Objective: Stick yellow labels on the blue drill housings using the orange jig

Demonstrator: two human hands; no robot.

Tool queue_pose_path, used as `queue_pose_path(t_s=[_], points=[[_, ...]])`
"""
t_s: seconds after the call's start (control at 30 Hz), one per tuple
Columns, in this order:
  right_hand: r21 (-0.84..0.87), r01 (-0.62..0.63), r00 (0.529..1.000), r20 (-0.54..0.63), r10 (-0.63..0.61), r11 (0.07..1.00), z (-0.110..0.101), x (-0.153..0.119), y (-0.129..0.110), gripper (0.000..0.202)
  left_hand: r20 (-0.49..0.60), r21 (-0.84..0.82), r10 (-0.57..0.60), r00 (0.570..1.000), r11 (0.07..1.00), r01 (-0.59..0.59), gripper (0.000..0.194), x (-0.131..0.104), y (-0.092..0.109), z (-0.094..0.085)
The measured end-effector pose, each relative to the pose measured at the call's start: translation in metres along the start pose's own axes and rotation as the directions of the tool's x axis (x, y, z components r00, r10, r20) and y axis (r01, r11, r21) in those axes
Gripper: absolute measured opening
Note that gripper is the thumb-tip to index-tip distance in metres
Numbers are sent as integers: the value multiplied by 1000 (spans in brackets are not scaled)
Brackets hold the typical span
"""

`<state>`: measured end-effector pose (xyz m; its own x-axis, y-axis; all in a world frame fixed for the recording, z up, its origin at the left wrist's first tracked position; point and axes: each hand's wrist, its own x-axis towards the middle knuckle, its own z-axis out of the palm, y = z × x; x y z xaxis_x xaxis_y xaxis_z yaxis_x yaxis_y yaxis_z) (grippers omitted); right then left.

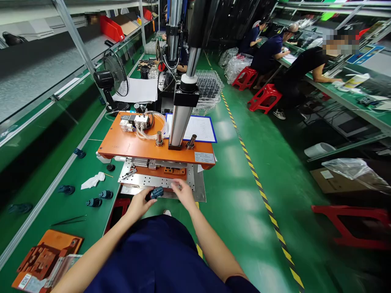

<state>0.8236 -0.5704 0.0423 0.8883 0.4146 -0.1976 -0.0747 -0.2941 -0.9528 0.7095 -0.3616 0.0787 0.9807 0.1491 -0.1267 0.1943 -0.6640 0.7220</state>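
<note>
In my left hand is a small dark blue plastic part, gripped between thumb and fingers in front of the press. My right hand hovers just right of that part, fingers apart and holding nothing that I can see. Beyond both hands stands a press with an orange top plate and an upright cylinder. Under that plate, a small orange fixture sits on the perforated metal base. Similar dark blue parts stand on the green bench to the left.
A white tissue, tweezers and an orange fixture plate lie on the left bench. A black fan and a clipboard are behind. Right, beyond the striped floor line, several people sit on red stools.
</note>
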Motion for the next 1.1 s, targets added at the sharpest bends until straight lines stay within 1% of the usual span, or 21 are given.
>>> queue_pose_path(t_s=[0.03, 0.07, 0.1, 0.17, 0.23, 0.27, 0.33, 0.4, 0.5, 0.6, 0.67, 0.77, 0.87, 0.97, 1.03, 1.1], points=[[-79, 31, 997, -73, -37, 996, -12, 13, 0, 36, -17, 1, -6, 1000, 1000, 6, 44, 5, -1, -1], [-153, 57, 990, -116, -76, 987, -22, 28, 0, 35, -24, 0, -7, 1000, 1000, 7, 44, 10, -1, -2], [-220, 77, 985, -132, -108, 973, -29, 42, 0, 32, -26, -2, -5, 1000, 1000, 5, 44, 15, -1, -2], [-329, 107, 982, -114, -152, 938, -37, 70, 0, 24, -34, -1, 6, 999, 1000, -6, 44, 24, -1, -3], [-406, 136, 981, -72, -179, 904, -37, 92, -2, 17, -47, 6, 22, 999, 1000, -22, 44, 30, -1, -3], [-433, 152, 980, -51, -193, 888, -35, 100, -3, 17, -54, 11, 31, 998, 999, -30, 44, 32, -1, -3], [-468, 190, 974, -18, -224, 863, -32, 112, -4, 23, -66, 24, 49, 997, 999, -47, 43, 38, -3, -5], [-481, 224, 967, -1, -256, 848, -32, 115, -5, 32, -73, 41, 67, 995, 997, -64, 42, 45, -5, -7], [-474, 247, 955, -29, -296, 845, -36, 103, 1, 37, -70, 73, 95, 993, 993, -90, 44, 64, -6, -10], [-445, 233, 940, -125, -318, 865, -43, 70, 15, 36, -50, 108, 130, 990, 986, -124, 45, 93, 0, -8], [-414, 209, 924, -214, -318, 886, -48, 39, 29, 37, -16, 130, 155, 988, 980, -152, 43, 115, 8, 0], [-355, 155, 895, -345, -284, 922, -56, -6, 52, 38, 46, 161, 180, 983, 969, -185, 31, 148, 21, 19], [-281, 98, 872, -437, -219, 955, -65, -34, 70, 37, 86, 176, 194, 977, 962, -207, 24, 172, 28, 37], [-190, 44, 858, -496, -134, 981, -73, -44, 80, 38, 112, 173, 211, 971, 958, -228, 24, 181, 30, 51], [-115, 13, 857, -511, -70, 993, -76, -42, 85, 41, 108, 166, 208, 972, 960, -224, 24, 181, 29, 57], [-25, -21, 864, -503, 6, 999, -77, -36, 90, 44, 81, 156, 183, 980, 969, -194, 27, 177, 27, 60]])
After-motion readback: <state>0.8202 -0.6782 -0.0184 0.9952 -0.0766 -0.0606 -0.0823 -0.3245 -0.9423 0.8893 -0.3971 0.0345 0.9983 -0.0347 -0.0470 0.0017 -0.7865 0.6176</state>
